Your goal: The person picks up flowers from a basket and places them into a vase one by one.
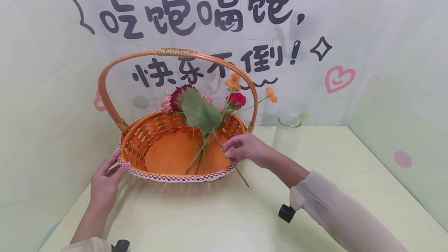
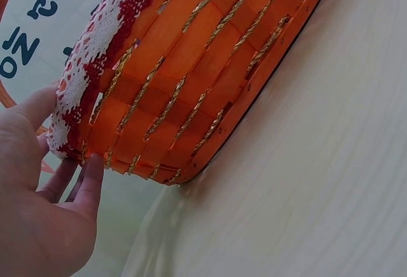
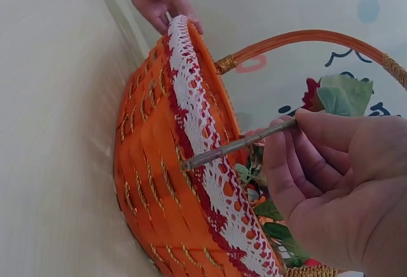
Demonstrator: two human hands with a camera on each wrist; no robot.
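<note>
An orange woven basket (image 1: 154, 139) with a tall arched handle and white-and-red lace trim stands on the table. My left hand (image 1: 105, 186) holds its left rim, with fingers on the outer weave (image 2: 172, 80). My right hand (image 1: 245, 149) pinches the brown stem (image 1: 240, 174) of an artificial leaf sprig (image 1: 201, 110) above the basket's right half. In the right wrist view, the stem's cut end (image 3: 197, 161) reaches past the lace rim. Behind the leaves, a dark red flower (image 1: 178, 98), a red rose (image 1: 237, 100) and orange flowers (image 1: 232, 83) stand in the basket.
A clear glass vase (image 1: 289, 121) stands at the back of the table, right of the basket. Close behind is a white wall cloth (image 1: 371, 22) with dark lettering. The basket's handle (image 1: 108, 96) arches over the flowers. The pale tabletop (image 1: 196, 217) extends in front.
</note>
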